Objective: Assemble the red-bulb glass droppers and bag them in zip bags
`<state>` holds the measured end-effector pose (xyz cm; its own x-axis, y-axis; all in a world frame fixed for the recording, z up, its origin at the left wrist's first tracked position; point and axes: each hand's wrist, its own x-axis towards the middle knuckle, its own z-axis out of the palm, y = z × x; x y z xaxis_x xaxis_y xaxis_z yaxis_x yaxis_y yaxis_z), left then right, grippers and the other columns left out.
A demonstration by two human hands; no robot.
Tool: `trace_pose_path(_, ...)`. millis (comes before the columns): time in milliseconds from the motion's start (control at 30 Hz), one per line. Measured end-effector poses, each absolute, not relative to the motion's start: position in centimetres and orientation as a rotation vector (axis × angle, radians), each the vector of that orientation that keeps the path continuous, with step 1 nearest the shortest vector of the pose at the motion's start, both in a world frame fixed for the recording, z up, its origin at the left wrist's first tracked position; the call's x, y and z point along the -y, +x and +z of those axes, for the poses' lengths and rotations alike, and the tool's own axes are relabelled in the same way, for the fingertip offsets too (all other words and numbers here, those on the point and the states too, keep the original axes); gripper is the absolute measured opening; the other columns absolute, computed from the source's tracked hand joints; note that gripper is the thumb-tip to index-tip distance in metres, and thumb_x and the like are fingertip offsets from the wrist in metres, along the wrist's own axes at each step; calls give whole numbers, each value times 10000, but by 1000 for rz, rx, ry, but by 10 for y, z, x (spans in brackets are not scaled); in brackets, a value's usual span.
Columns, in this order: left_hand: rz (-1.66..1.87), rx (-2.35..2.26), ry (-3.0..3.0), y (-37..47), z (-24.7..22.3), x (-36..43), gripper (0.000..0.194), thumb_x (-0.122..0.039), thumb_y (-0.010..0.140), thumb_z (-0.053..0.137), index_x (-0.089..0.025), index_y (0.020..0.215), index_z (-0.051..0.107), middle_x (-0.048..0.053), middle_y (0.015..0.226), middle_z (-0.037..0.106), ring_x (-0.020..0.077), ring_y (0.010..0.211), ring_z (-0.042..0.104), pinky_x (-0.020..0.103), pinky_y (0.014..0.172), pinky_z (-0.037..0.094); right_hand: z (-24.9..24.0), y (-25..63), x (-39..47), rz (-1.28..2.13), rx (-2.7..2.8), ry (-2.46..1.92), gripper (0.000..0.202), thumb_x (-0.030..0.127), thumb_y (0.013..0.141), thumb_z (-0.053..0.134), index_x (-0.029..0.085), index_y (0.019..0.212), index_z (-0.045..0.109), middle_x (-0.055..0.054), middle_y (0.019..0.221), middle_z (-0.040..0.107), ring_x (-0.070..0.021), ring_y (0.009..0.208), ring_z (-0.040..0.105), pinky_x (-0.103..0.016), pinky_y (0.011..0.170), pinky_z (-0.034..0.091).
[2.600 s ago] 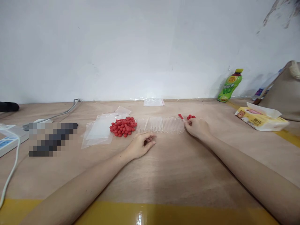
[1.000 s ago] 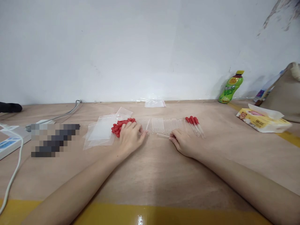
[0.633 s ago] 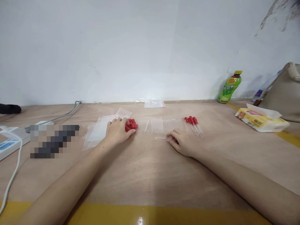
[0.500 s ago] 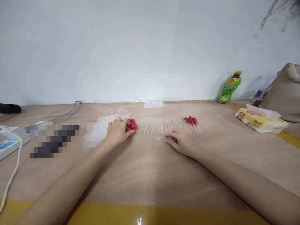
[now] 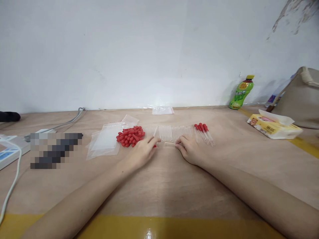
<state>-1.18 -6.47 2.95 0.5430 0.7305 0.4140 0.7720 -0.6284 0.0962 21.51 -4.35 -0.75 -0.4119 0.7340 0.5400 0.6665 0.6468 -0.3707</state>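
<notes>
My left hand (image 5: 144,151) is closed on a red rubber bulb (image 5: 155,146), of which only a bit shows at the fingertips. Facing it, my right hand (image 5: 190,149) pinches a thin clear tube (image 5: 169,143) that points left toward the bulb. A heap of red bulbs (image 5: 129,136) lies left of my left hand. Behind both hands runs a row of clear tubes (image 5: 165,132). Several tubes with red bulbs fitted (image 5: 203,129) lie beyond my right hand, to its right.
Clear plastic bags (image 5: 103,141) lie left of the heap, another bag (image 5: 162,111) by the wall. A green bottle (image 5: 241,93), tissue pack (image 5: 274,127) and beige bag (image 5: 296,99) are at right. A power strip (image 5: 12,154) with cables sits at left.
My left hand has moved right, away from the heap of bulbs, with a red bulb at its fingertips. My right hand and its tube have stayed nearly in place.
</notes>
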Motion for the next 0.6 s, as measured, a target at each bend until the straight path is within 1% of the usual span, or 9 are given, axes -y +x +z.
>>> trace_pose_path(67,-710,1252,-2746,-7,20,66,237,-164,828,472,-202,1062,486,43,990,546,157,825,563,276,707,462,-9,215,43,144,2139,-1113,68,174,820,457,175,777,509,-47,797,575,-169,770,520,-314,703,400)
trace_pose_path(133,-834,1223,-2772,-6,12,63,227,-192,814,514,-191,1040,516,57,1029,525,161,881,555,286,760,465,-10,216,42,164,2130,-1121,62,172,820,458,179,775,502,-36,775,584,-165,762,528,-310,700,397)
trace_pose_path(200,-938,1215,-2764,-7,6,59,173,-216,794,553,-175,961,575,72,1044,507,171,919,545,299,795,462,-11,216,42,165,2134,-1114,57,177,821,463,180,787,509,-32,773,594,-162,755,540,-309,703,396)
trace_pose_path(267,-1005,1216,-2736,-7,3,57,109,-234,781,575,-169,857,619,76,1026,511,183,930,540,315,802,458,-10,217,43,136,2147,-1081,77,182,828,456,177,857,527,-43,813,608,-163,770,551,-309,707,397)
trace_pose_path(367,-1099,1242,-2692,-6,1,56,92,-254,773,589,-171,780,627,64,976,546,183,913,540,322,793,452,-10,217,45,39,2188,-994,178,179,848,426,167,981,543,-65,890,611,-166,806,554,-308,714,393)
trace_pose_path(500,-1158,1281,-2743,-2,4,59,101,-257,788,573,-165,775,610,43,891,592,146,810,560,273,725,461,-7,217,50,-73,2257,-894,213,215,877,395,184,971,584,-58,881,611,-151,787,543,-300,726,377)
trace_pose_path(600,-1156,1294,-2765,-1,7,61,114,-265,802,554,-164,784,605,34,851,608,137,764,564,256,693,455,-2,216,55,-126,2299,-904,229,246,882,395,203,984,596,-45,885,617,-147,771,526,-294,725,371)
